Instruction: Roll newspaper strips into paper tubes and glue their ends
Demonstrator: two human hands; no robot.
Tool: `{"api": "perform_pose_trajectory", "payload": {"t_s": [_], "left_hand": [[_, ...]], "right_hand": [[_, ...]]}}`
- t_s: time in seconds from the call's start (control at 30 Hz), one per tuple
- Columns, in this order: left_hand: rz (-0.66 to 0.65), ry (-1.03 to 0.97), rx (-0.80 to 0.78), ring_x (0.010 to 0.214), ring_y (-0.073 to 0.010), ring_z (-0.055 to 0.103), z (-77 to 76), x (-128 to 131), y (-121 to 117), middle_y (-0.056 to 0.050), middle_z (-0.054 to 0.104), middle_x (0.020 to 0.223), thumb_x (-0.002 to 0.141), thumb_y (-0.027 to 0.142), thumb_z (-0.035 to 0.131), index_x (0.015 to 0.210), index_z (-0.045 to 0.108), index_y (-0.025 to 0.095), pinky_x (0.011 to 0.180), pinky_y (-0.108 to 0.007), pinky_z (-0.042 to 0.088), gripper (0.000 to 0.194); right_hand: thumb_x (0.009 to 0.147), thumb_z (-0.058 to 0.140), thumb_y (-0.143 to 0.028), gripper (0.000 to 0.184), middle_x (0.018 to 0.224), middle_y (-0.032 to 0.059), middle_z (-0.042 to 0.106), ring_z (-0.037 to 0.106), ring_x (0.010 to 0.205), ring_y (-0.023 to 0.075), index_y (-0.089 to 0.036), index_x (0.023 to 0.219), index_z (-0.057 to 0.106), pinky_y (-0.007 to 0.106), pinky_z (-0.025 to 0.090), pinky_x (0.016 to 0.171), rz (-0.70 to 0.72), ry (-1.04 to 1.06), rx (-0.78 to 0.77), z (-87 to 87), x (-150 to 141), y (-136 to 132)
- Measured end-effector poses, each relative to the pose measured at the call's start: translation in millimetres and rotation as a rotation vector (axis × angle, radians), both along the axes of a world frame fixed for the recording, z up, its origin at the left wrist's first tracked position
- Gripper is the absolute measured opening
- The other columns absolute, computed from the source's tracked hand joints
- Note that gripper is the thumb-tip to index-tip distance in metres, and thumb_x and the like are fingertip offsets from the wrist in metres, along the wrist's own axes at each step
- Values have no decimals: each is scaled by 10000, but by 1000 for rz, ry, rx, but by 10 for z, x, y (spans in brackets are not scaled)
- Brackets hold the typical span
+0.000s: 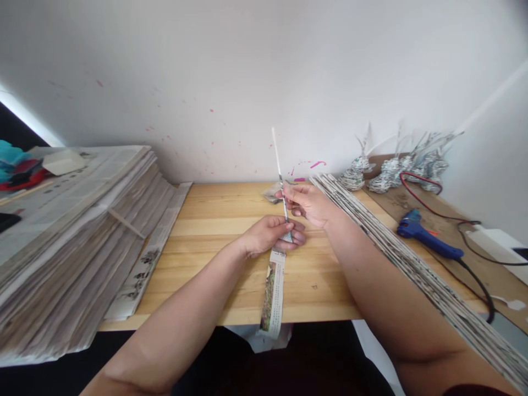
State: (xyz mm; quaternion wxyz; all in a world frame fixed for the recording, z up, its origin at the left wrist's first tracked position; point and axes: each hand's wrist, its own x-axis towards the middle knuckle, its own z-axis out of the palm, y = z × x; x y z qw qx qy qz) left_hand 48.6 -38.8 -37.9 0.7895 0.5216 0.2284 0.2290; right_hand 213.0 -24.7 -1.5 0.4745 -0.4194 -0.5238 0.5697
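Observation:
A thin rolled newspaper tube (277,151) rises from between my two hands, its pale upper end pointing toward the wall. My left hand (270,234) pinches the lower end, where the tube meets the paper, thumb on top and fingers beneath. From there an unrolled newspaper strip (272,291), printed with text and a picture, hangs toward me over the table's front edge. Higher up, my right hand (305,203) is closed on the tube between thumb and fingers. Behind my right fingers lies a small crumpled greyish piece (272,192) that I cannot identify.
A tall stack of newspaper (124,231) fills the left side of the wooden table (198,275). Along the right runs a bundle of long paper tubes (396,247). Beyond it are a blue glue gun (429,236) with a cable and several woven paper shapes (388,173).

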Motion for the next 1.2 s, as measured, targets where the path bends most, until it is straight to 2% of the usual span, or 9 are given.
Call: {"api": "perform_pose_trajectory", "payload": {"t_s": [0.1,0.33,0.53,0.8,0.9,1.0,1.07,1.13,1.2], "left_hand": [[2,-13,-3,935,-211,655,21,-4,-6,-167,688,955,821,363,673,1050,665,83,871,-391,509,362],[-11,-21,-24,944,-226,661,32,12,-28,-178,689,959,809,366,689,1050,662,71,869,-398,510,382],[-50,-21,-22,973,-241,658,44,1,-35,-190,684,995,835,368,658,1070,659,80,883,-409,505,371],[-44,12,9,949,-232,663,19,-1,-18,-177,690,976,833,399,651,1055,660,86,867,-402,513,384],[-34,34,20,934,-225,666,34,-13,-13,-179,691,980,846,390,637,1060,659,83,855,-387,518,375],[-32,27,21,939,-228,668,56,-34,6,-185,692,996,852,387,629,1059,660,86,858,-382,517,367],[-27,1,14,946,-234,671,70,-51,28,-191,691,1009,854,389,626,1070,654,84,871,-388,512,375],[-21,-27,0,948,-241,673,82,-67,49,-198,688,1022,853,395,626,1086,646,80,876,-394,510,392],[-33,-43,-12,958,-252,671,89,-78,60,-209,682,1045,852,399,625,1098,641,78,864,-391,515,404]], "right_hand": [[696,742,-417,304,727,31,608,422,587,84,-147,835,724,215,234,432,56,-70,-6,30,18,-22],[628,792,-404,297,667,1,563,401,555,70,-149,721,673,207,192,407,-81,-45,-29,15,-32,3],[721,719,-453,327,625,1,544,405,538,78,-150,847,718,213,214,411,120,-80,-36,23,41,-22],[568,821,-455,364,551,-28,487,381,500,69,-161,664,629,212,183,399,-78,-74,-34,19,-76,-5],[587,804,-491,391,534,-36,472,371,474,68,-164,647,597,219,220,410,-150,-131,28,-23,-95,21],[795,588,-585,430,646,24,584,487,549,116,-163,792,669,250,365,501,-242,-324,181,-123,-40,97],[902,437,-543,473,859,98,667,589,770,188,-151,964,694,308,446,697,-327,-637,309,-223,19,174],[913,443,-484,488,1093,167,645,552,1037,280,-119,1170,639,389,407,885,-423,-1059,340,-331,65,250],[897,468,-484,552,1231,197,582,458,1173,351,-121,1305,551,453,361,941,-492,-1357,263,-420,81,304]]}}
